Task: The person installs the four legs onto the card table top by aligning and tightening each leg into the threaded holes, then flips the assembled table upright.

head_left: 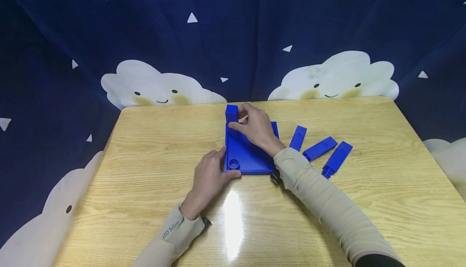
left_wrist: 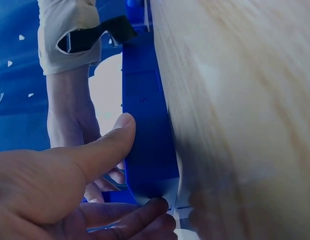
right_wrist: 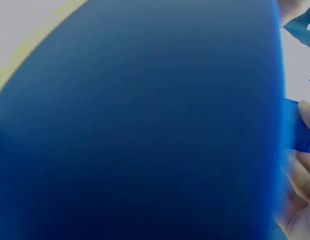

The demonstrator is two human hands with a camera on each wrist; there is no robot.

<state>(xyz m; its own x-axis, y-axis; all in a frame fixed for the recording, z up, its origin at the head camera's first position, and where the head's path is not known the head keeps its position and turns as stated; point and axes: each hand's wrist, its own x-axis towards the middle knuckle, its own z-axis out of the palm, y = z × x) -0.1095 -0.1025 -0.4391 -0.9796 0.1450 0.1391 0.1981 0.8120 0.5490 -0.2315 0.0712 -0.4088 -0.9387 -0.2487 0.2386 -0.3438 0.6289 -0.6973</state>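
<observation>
A blue square board (head_left: 251, 155) with a raised rim lies on the wooden table, a round socket (head_left: 234, 164) at its near left corner. At the far left corner a blue square leg (head_left: 231, 114) stands upright; its lower end is hidden, so I cannot tell how it sits there. My right hand (head_left: 256, 127) pinches this leg between thumb and fingers, and the right wrist view catches part of the leg (right_wrist: 300, 127). My left hand (head_left: 209, 176) grips the board's near left corner, thumb on the near edge (left_wrist: 147, 115), fingers round the left side.
Right of the board lie three loose blue legs (head_left: 298, 137), (head_left: 321, 148), (head_left: 338, 157), with threaded ends showing on some. A dark blue curtain (head_left: 233, 36) with clouds hangs behind the wooden table (head_left: 156, 145). A blurred blue surface (right_wrist: 145, 120) fills most of the right wrist view.
</observation>
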